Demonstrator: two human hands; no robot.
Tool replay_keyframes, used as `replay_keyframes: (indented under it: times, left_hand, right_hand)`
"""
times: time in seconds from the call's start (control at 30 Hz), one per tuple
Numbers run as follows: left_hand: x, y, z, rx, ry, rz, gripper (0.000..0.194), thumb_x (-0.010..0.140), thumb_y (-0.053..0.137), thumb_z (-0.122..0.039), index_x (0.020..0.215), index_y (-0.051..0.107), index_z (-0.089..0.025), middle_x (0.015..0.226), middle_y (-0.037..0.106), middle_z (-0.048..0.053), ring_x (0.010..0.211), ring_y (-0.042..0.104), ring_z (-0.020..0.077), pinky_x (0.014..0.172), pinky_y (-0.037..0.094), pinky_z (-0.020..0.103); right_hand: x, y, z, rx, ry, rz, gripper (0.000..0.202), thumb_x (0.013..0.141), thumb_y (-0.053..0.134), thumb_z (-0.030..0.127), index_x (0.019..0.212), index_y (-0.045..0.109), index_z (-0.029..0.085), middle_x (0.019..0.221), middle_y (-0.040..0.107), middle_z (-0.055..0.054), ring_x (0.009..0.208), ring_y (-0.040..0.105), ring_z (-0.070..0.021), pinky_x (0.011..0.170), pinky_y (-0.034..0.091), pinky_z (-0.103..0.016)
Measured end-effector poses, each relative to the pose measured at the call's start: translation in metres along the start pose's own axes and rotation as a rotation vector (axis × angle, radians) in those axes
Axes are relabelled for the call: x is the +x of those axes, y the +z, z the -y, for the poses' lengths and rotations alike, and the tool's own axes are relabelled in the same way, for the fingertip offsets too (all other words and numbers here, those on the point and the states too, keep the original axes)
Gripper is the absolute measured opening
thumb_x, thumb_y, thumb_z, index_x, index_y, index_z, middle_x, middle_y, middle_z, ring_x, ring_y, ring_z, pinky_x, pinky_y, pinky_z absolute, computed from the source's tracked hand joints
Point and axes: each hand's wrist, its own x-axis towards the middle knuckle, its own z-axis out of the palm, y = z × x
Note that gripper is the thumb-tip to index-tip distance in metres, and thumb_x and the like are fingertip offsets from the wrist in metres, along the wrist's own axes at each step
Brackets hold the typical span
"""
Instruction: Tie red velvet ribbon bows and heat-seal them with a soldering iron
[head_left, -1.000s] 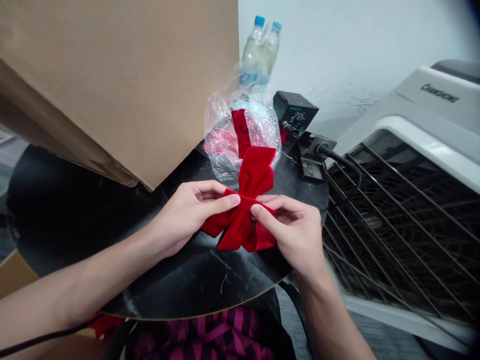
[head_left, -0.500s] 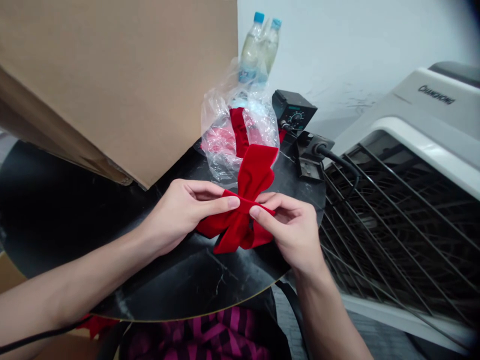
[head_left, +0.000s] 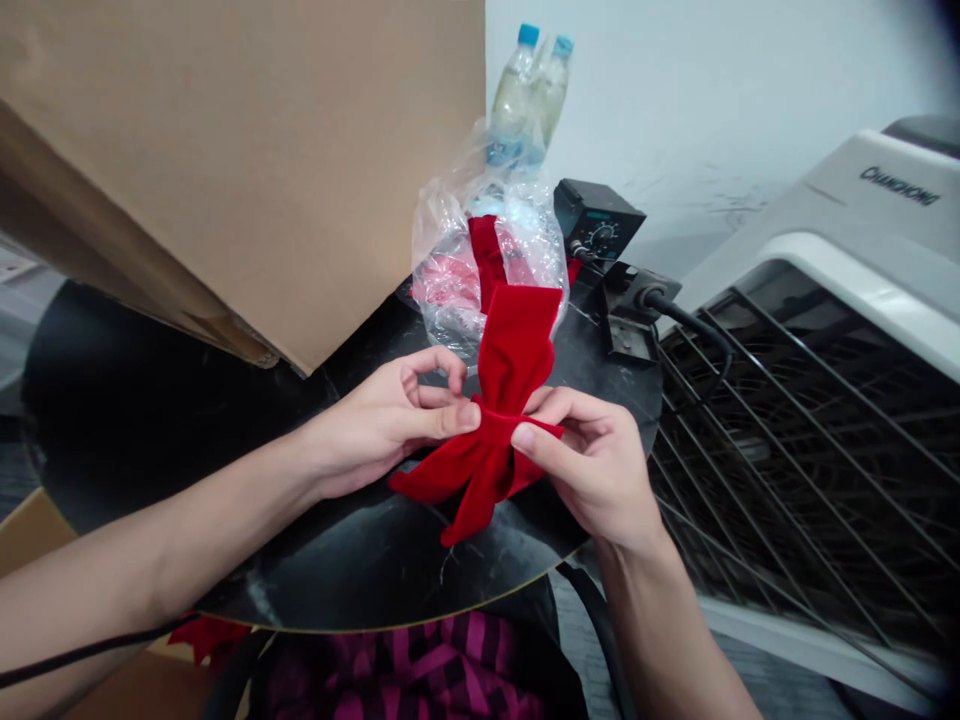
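A red velvet bow (head_left: pixel 517 345) is held above the black marbled table (head_left: pixel 345 570), its loops and tails spread up and down from a narrow middle band. My left hand (head_left: pixel 409 415) pinches the left side of that band between thumb and a finger, with the index finger curled and lifted off the cloth. On the right side, my right hand (head_left: pixel 585 450) grips the band's end between thumb and fingers; its fingertips are partly hidden behind the cloth. Just beyond the bow sits a clear plastic bag (head_left: pixel 450 230) with red cloth pieces in it.
A large cardboard box (head_left: pixel 300 150) stands at the back left. Two bottles (head_left: pixel 517 95) stand by the wall. A black control box with a dial (head_left: pixel 600 215) and a soldering iron stand (head_left: pixel 634 310) are at the right, beside a big white fan unit (head_left: pixel 810 400).
My left index finger has lifted off the band and curled. The band's left end now lies folded in at the knot, and the lower tails hang further down.
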Motion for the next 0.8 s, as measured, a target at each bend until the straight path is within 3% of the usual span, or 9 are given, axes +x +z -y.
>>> replay_keyframes:
  times: [0.13,0.27,0.43,0.6,0.73,0.8]
  left_hand:
    - [0.001,-0.001,0.004,0.000,-0.033,0.020,0.033,0.069,0.096,-0.025,0.084,0.068,-0.016,0.079,0.077,0.002,0.070,0.073,0.0120,0.070,0.059,0.021]
    - [0.001,0.000,0.005,0.102,0.076,-0.045,0.017,0.070,0.093,-0.017,0.080,0.079,-0.016,0.078,0.077,0.001,0.073,0.071,0.0100,0.071,0.056,0.016]
    - [-0.006,0.010,-0.001,0.358,0.145,-0.142,0.014,0.076,0.087,-0.023,0.090,0.087,-0.020,0.085,0.082,0.004,0.085,0.075,0.0195,0.080,0.058,0.024]
    - [-0.011,0.017,-0.006,0.613,0.271,-0.206,0.013,0.071,0.089,-0.025,0.083,0.086,-0.020,0.085,0.082,0.004,0.081,0.074,0.0230,0.074,0.058,0.027]
    - [-0.012,0.014,-0.006,0.607,0.315,-0.152,0.009,0.077,0.085,-0.020,0.086,0.083,-0.019,0.090,0.082,0.003,0.086,0.076,0.0212,0.081,0.058,0.026]
    - [-0.013,0.013,-0.005,0.527,0.283,-0.119,0.021,0.076,0.086,-0.017,0.094,0.076,-0.021,0.088,0.082,0.001,0.085,0.078,0.0204,0.080,0.059,0.025]
  right_hand:
    - [-0.001,0.002,0.003,-0.029,-0.003,0.008,0.016,0.083,0.084,0.020,0.072,0.072,0.020,0.089,0.072,0.000,0.074,0.066,-0.0095,0.071,0.054,-0.020]
    - [-0.002,0.004,0.007,-0.161,-0.041,-0.046,0.017,0.084,0.082,0.020,0.071,0.070,0.019,0.090,0.073,-0.002,0.078,0.068,-0.0113,0.071,0.055,-0.021]
    - [-0.009,0.005,0.010,-0.355,-0.119,-0.149,0.015,0.085,0.081,0.021,0.074,0.070,0.019,0.091,0.074,-0.003,0.084,0.071,-0.0138,0.078,0.057,-0.023]
    - [-0.014,0.007,0.010,-0.444,-0.135,-0.127,0.013,0.089,0.078,0.026,0.082,0.070,0.020,0.097,0.074,-0.004,0.085,0.071,-0.0153,0.079,0.058,-0.026]
    - [-0.018,0.012,0.014,-0.475,-0.133,-0.163,0.014,0.089,0.078,0.027,0.081,0.069,0.020,0.100,0.075,-0.004,0.084,0.072,-0.0152,0.078,0.059,-0.025]
    - [-0.020,0.015,0.017,-0.494,-0.149,-0.188,0.013,0.087,0.080,0.025,0.080,0.070,0.021,0.098,0.076,-0.003,0.085,0.074,-0.0154,0.080,0.059,-0.025]
